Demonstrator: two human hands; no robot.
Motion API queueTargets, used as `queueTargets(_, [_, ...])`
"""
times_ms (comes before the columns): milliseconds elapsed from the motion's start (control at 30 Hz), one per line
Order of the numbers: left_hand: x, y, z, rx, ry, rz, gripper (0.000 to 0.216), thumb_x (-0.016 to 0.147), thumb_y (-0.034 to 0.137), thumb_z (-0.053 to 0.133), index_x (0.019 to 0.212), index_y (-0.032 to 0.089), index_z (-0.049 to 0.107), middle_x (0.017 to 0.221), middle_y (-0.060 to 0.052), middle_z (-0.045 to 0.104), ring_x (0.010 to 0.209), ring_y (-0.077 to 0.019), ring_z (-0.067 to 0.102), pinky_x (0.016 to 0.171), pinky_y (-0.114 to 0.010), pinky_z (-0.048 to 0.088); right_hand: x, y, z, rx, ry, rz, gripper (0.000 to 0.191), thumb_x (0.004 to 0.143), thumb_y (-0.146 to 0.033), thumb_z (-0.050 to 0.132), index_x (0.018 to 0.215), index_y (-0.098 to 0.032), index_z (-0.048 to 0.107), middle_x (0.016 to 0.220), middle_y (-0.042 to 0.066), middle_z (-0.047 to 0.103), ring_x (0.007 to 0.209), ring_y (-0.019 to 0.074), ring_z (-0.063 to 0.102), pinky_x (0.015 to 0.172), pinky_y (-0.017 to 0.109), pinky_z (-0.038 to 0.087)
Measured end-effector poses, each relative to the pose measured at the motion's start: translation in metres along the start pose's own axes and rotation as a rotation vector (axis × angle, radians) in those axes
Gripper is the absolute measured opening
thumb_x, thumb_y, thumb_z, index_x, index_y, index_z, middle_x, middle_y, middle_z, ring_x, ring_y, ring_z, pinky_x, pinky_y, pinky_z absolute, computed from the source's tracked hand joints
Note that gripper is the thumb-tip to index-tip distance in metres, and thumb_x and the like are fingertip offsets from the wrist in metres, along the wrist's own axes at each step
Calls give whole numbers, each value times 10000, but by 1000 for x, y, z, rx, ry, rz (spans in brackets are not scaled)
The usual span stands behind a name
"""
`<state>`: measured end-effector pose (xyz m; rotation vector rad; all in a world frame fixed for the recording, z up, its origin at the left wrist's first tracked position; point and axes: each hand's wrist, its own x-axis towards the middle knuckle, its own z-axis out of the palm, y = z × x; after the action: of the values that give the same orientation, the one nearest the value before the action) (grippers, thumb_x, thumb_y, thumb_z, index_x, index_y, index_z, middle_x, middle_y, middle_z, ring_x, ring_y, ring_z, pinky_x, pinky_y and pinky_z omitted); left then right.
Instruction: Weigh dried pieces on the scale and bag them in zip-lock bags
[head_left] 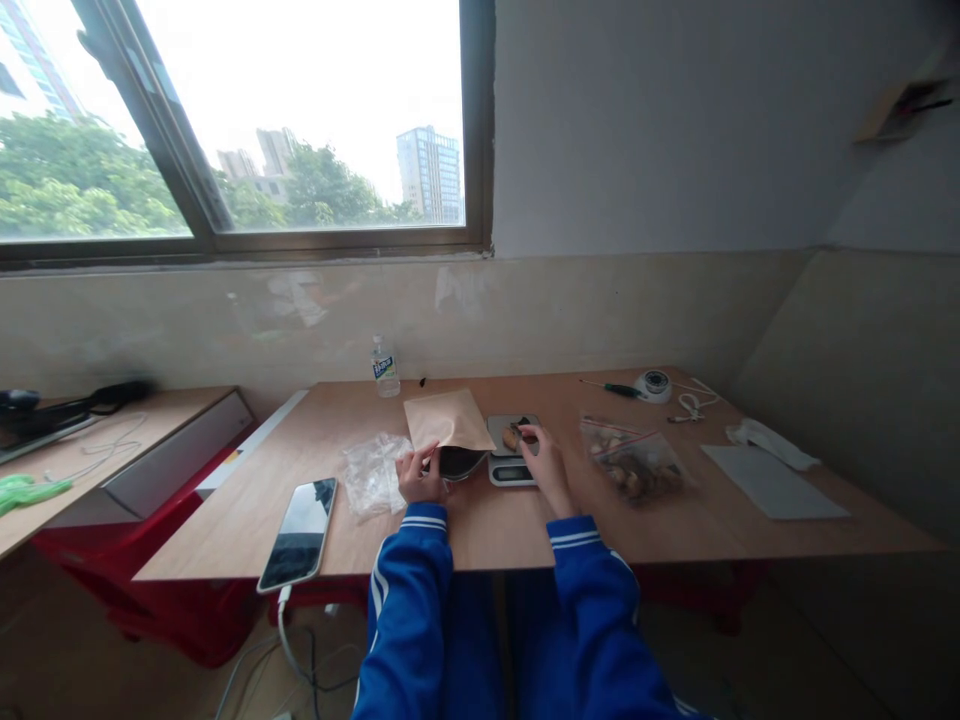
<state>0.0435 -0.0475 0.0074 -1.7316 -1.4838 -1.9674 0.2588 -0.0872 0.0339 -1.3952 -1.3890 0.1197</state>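
Observation:
My left hand [421, 474] grips the edge of a brown kraft paper bag [448, 420], which lies flat with its dark mouth held open toward me. Just right of the bag sits a small digital scale [514, 473] with a grey top and a dark display. A brown piece that looks like a dried mushroom [511, 437] rests on the scale. Over the scale, the fingers of my right hand [546, 462] close on a dark-edged piece of the same kind. The fingertips partly hide it.
A clear zip bag [637, 468] of similar brown lumps lies to the right, crumpled clear plastic [377, 478] to the left. Around them are a phone [301, 532] on a cable at the front edge, a bottle [385, 370], a screwdriver [621, 390], a white camera [653, 386] and white sheets [772, 483].

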Motion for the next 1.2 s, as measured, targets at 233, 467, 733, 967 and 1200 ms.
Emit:
queueTargets(233, [-2,-1,0,19,-23,42,145,808,328,588,842,246,703,648,4,614,564,-117,441,618,-264,390,-54,-31,26,90,78,-72,251,868,-199,394,987,-189,616,1094,99,614,1154,219,487,995,429,379])
queueTargets(467, [-3,-6,0,13,-71,68,183,823,344,567,855,224,702,655,-4,615,533,-109,435,612,-260,393,-75,-72,85,54,-318,-124,482,824,-66,323,1284,-87,464,1307,149,485,1253,203,400,1050,379,359])
queueTargets(733, [-1,-8,1,30,-9,117,156,820,320,580,860,240,707,623,8,609,510,-101,423,584,-248,397,-33,-70,116,-474,-522,-75,366,830,-71,399,1163,-51,550,1125,206,595,1046,284,550,909,381,430])
queueTargets(967, [-2,-7,2,2,4,115,134,811,289,593,878,237,697,620,4,594,536,-108,434,548,-236,395,-33,-67,120,-488,-530,-50,319,849,-53,384,1093,-9,583,1089,233,611,1006,305,573,892,400,414])
queueTargets(1200, [-3,-4,0,-14,-32,111,131,815,287,583,867,225,686,613,4,587,517,-105,419,561,-245,389,-36,-67,105,-404,-477,4,267,898,-193,419,1107,-132,573,1017,127,655,900,223,620,761,284,465])
